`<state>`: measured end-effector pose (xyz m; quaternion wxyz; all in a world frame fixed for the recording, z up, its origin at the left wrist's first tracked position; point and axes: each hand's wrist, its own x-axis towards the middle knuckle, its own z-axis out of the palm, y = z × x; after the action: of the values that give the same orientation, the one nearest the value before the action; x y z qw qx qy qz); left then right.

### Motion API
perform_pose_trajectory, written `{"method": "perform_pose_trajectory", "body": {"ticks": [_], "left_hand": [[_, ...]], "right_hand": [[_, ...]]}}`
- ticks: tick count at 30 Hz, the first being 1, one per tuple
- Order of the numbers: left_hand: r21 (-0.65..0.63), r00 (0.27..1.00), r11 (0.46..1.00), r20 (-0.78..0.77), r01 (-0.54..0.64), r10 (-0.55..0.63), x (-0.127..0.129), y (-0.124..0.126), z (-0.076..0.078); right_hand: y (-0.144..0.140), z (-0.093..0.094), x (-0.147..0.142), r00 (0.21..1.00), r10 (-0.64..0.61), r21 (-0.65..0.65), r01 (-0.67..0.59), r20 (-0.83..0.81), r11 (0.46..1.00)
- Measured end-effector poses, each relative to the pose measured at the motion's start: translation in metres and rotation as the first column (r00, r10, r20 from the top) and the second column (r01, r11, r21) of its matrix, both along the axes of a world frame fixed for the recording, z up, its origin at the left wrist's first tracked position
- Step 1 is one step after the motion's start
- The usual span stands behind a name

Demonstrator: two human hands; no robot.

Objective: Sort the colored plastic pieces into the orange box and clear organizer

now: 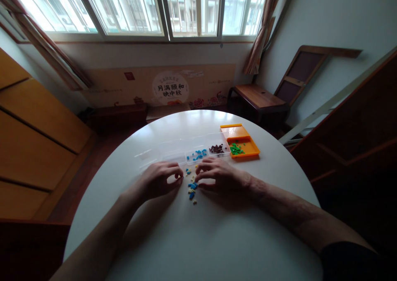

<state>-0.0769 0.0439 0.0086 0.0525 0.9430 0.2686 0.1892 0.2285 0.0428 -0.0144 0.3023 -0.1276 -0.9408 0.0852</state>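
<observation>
— How is the grip of the left hand (166,179) seen?
— The thumb and forefinger are curved toward each other, the tips nearly brought together. Whether a small piece is pinched there cannot be told.

— And the right hand (220,174)?
— Its fingers are bent over the edge of the small blue and pale yellow pieces (192,186), the thumb held a little lower. What is held, if anything, is hidden by the fingers.

— Where are those pieces found?
— Between the two hands, scattered in a loose strip on the white round table (198,243). A pale yellow one is seen at the near end.

— What is set beyond them?
— A clear box (208,153), divided into compartments. Blue pieces (200,153) are kept in one, dark brown pieces (217,149) in the next one to the right.

— And farther right?
— An open orange box (252,149) is placed just beside it, with green pieces (236,149) gathered in its near section.

— Is the room shown?
— Past the table, a printed panel (198,86) is stood below a barred window (133,10), with a wooden seat (259,95) to the right.
</observation>
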Motion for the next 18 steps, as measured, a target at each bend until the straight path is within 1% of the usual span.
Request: {"method": "perform_pose_trajectory", "body": {"ticks": [3, 6, 8, 10, 13, 15, 18], "left_hand": [[0.021, 1.0, 1.0, 0.006, 0.005, -0.005, 0.001, 0.001, 0.001], [0.044, 1.0, 0.999, 0.018, -0.012, 0.011, 0.003, -0.001, 0.004], [0.1, 0.997, 0.993, 0.06, -0.063, 0.057, 0.006, -0.002, 0.005], [0.163, 0.984, 0.976, 0.131, -0.145, 0.124, 0.01, -0.004, 0.005], [0.18, 0.95, 0.952, 0.241, -0.246, 0.2, 0.018, -0.004, 0.002], [0.177, 0.932, 0.942, 0.278, -0.285, 0.23, 0.024, -0.003, -0.002], [0.235, 0.926, 0.921, 0.291, -0.312, 0.239, 0.03, 0.0, -0.007]], "right_hand": [[0.002, 0.0, 0.0, 0.999, 0.025, 0.012, -0.026, 0.037, 1.0], [0.002, -0.001, 0.0, 0.999, 0.023, 0.02, -0.024, 0.048, 1.0], [0.002, -0.001, 0.0, 0.998, 0.016, 0.022, -0.018, 0.055, 1.0], [0.001, -0.001, 0.0, 0.998, 0.013, 0.015, -0.014, 0.058, 1.0], [0.0, 0.001, 0.0, 0.999, 0.018, 0.001, -0.018, 0.044, 1.0], [0.0, 0.002, -0.002, 0.999, 0.028, 0.003, -0.028, 0.04, 1.0], [0.001, 0.004, -0.004, 0.998, 0.034, 0.01, -0.035, 0.049, 0.999]]}}
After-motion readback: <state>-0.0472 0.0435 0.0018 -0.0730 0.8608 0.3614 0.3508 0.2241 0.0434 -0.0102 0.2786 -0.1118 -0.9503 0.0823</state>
